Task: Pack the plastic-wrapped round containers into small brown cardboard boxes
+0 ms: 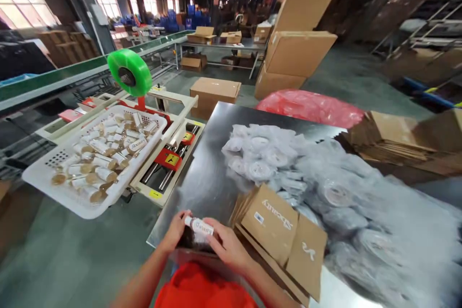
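Observation:
Both my hands meet at the near edge of a shiny metal table (205,173). My left hand (175,231) and my right hand (226,246) together grip a small white bottle (199,226) with script lettering, over a dark open box that is mostly hidden beneath them. Just right of my right hand lies a stack of flat brown printed cartons (279,231). Behind the cartons spreads a heap of clear plastic-wrapped packs (310,173).
A white perforated basket (57,187) full of several similar bottles rests on a carton-sealing machine (169,159) with a green tape roll (130,72). A red bag (310,106), flattened cardboard (393,139), stacked boxes (296,53) and a conveyor (54,82) surround the table.

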### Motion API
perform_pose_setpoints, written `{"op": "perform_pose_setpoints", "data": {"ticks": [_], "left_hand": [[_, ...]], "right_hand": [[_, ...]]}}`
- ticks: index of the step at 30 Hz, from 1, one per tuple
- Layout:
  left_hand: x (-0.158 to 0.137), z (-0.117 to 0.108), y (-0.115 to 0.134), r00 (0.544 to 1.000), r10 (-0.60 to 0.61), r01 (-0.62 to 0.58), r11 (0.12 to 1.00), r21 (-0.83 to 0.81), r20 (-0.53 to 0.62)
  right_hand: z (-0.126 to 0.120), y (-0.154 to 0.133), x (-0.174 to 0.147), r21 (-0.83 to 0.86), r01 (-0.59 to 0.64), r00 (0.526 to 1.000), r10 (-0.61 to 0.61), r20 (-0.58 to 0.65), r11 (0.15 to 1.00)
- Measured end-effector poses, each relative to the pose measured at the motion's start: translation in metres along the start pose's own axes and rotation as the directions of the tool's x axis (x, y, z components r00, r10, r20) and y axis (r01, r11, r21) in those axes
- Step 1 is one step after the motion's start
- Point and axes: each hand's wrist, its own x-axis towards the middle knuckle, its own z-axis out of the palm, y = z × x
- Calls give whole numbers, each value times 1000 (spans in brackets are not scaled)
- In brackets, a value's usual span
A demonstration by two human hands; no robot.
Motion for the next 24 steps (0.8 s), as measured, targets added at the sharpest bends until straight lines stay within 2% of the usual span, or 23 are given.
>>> {"op": "perform_pose_setpoints", "data": {"ticks": [1, 3, 6, 9, 13, 17, 20, 22, 23, 24], "left_hand": [[-1, -2, 0, 1000, -3, 3, 1000, -8, 3], [-3, -4, 2, 1000, -1, 1, 1000, -15, 2], [-6, -6, 4, 1000, 3, -3, 1000, -21, -1], [-8, -6, 5, 1000, 8, -8, 1000, -23, 2], [-8, -2, 4, 1000, 18, -18, 1000, -22, 9], [-8, -2, 5, 1000, 11, -11, 1000, -9, 19], [-7, -6, 5, 1000, 10, -10, 1000, 13, 23], [-6, -9, 4, 999, 11, -12, 1000, 25, 30], [-6, -11, 3, 999, 11, -13, 999, 30, 36], [-5, -11, 2, 999, 11, -12, 999, 35, 40]], "right_hand": [[5, 4, -10, -105, -33, 997, 40, 70, 994], [15, 3, -9, -331, -44, 980, 105, 169, 943], [31, -12, 22, -549, 22, 961, 135, 243, 836], [49, -25, 52, -650, 63, 944, 165, 285, 758], [70, -25, 67, -676, 110, 912, 197, 360, 729], [76, -22, 74, -670, 112, 920, 178, 349, 734], [64, -18, 71, -629, 136, 915, 146, 375, 766], [51, -8, 57, -582, 161, 911, 106, 398, 797], [44, 0, 45, -544, 152, 930, 67, 360, 825], [38, 10, 30, -491, 113, 964, 24, 264, 864]]}}
